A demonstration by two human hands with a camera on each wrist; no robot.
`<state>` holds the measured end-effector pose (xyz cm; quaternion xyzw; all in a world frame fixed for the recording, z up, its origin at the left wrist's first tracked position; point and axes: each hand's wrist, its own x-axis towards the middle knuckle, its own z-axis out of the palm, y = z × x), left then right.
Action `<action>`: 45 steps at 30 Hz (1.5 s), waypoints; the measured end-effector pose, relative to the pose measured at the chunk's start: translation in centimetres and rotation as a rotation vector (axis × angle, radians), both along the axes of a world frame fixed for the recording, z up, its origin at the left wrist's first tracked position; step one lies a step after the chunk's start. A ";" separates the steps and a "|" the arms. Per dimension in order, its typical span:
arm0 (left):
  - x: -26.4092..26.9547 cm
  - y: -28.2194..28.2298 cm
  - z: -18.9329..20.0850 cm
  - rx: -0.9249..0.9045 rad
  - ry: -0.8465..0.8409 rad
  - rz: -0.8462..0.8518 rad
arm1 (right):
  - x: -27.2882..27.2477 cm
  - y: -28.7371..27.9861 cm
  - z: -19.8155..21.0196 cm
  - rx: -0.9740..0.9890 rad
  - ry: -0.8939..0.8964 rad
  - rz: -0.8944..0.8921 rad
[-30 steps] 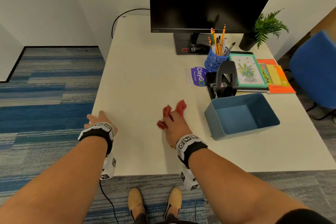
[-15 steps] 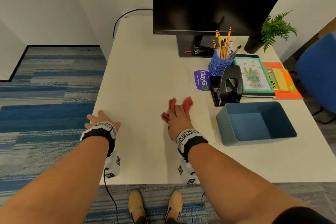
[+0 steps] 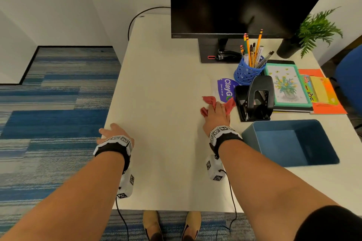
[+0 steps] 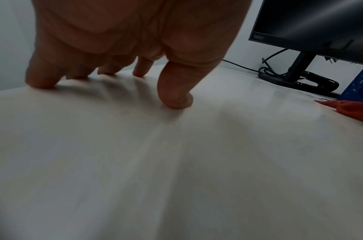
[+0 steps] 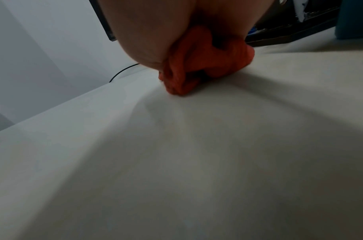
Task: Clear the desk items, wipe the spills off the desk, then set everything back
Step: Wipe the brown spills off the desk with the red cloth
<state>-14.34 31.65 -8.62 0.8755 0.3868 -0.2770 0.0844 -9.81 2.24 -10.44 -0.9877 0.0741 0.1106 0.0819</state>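
A crumpled red cloth (image 3: 209, 100) lies on the white desk (image 3: 166, 76) just left of the black hole punch (image 3: 256, 100). My right hand (image 3: 217, 113) lies flat on it and presses it down; cloth sticks out on both sides of the fingers. In the right wrist view the cloth (image 5: 196, 65) is bunched under the palm of that hand (image 5: 155, 32). My left hand (image 3: 113, 133) rests near the desk's left edge, and in the left wrist view that hand (image 4: 114, 56) has spread fingertips (image 4: 176, 100) touching the bare top. No spill shows.
A purple ClayGo sticker (image 3: 225, 88), a blue pen cup (image 3: 246, 72), stacked notebooks (image 3: 288, 86) and an empty blue bin (image 3: 252, 141) crowd the right side. The monitor (image 3: 235, 0), a stapler (image 3: 227, 56) and a potted plant (image 3: 313, 29) stand at the back.
My right hand has slid the red cloth away from me and to the right, up to the hole punch and sticker. The left hand has stayed in place.
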 end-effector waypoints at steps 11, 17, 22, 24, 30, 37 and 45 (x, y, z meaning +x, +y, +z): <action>-0.1 -0.2 0.4 -0.028 -0.007 -0.013 | -0.6 -0.9 0.5 0.021 -0.029 -0.134; -1.0 -0.5 1.2 0.007 -0.020 -0.070 | -3.4 -1.3 0.3 0.295 -0.051 -0.220; -1.9 -3.1 1.4 -0.032 -0.026 -0.225 | -5.5 -2.0 0.9 0.005 0.116 -0.042; -2.1 -4.1 1.4 -0.060 -0.023 -0.263 | -5.9 -2.4 2.1 -0.029 0.193 0.048; -2.1 -7.2 1.9 -0.115 -0.058 -0.404 | -5.5 -1.8 3.7 -0.209 0.229 0.124; -1.6 -8.7 1.2 -0.065 -0.023 -0.559 | -6.5 -0.8 1.8 -0.315 0.310 0.225; -1.3 -8.5 0.6 -0.060 -0.032 -0.559 | -1.6 -3.3 1.4 -0.165 0.194 0.059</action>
